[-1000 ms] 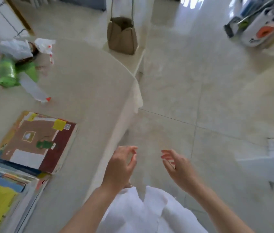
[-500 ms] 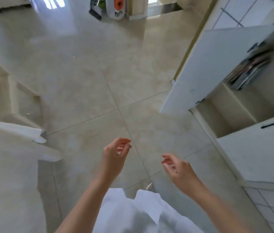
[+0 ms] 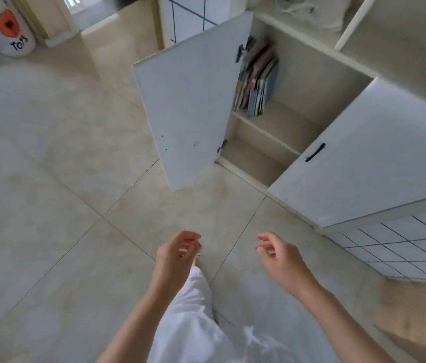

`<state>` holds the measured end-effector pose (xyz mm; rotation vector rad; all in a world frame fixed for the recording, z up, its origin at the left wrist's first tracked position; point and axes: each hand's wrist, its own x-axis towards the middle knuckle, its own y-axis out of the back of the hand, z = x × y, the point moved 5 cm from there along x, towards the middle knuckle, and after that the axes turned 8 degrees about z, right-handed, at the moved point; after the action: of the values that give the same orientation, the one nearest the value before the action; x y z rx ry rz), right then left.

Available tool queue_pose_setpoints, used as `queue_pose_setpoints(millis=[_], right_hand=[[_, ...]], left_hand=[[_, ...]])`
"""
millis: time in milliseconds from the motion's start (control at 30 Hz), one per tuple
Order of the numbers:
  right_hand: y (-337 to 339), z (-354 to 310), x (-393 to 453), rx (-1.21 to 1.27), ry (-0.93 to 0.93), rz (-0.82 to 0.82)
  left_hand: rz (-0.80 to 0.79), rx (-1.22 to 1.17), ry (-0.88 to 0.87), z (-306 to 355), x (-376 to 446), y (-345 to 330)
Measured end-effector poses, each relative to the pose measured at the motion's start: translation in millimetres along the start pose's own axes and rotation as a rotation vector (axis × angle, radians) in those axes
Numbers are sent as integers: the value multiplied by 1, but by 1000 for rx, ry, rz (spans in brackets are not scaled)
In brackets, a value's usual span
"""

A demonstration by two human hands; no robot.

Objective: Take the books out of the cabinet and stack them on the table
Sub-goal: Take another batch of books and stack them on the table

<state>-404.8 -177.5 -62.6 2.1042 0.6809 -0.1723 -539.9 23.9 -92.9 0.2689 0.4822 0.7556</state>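
- Both hands hang low in the centre of the frame, above the tiled floor (image 3: pixel 62 166), holding nothing and touching nothing.
- Left hand (image 3: pixel 175 258): fingers loosely curled, thumb close to the fingertips, palm turned inward.
- Right hand (image 3: pixel 282 260): fingers relaxed and slightly bent, well apart from the left.
- Books (image 3: pixel 256 82) stand leaning together on the upper shelf of a white cabinet (image 3: pixel 311 82), upper right of the frame.
- Its left door (image 3: pixel 188 100) hangs wide open; its right door (image 3: pixel 363 158), with a black handle (image 3: pixel 315 152), is closed.
- White clothing (image 3: pixel 196 323) fills the bottom centre.
- At upper left stands a white container (image 3: pixel 5 30) with an orange patch.
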Motion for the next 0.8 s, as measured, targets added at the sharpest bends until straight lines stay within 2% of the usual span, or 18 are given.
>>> queue_pose_setpoints(millis=[200,433,700,800], right_hand=[[30,-26,84,-24,-57,22],[74,-51,189,66,-109,94],[130,-62,320,71,-92,22],[141,-59,380,63,-54,-37]], left_hand=[[-117,138,-101,57,117,-23],[-262,255,-216,126,237,-82],[-272,237,-160,170,323,-160],[-214,235,-135,185,353,-187]])
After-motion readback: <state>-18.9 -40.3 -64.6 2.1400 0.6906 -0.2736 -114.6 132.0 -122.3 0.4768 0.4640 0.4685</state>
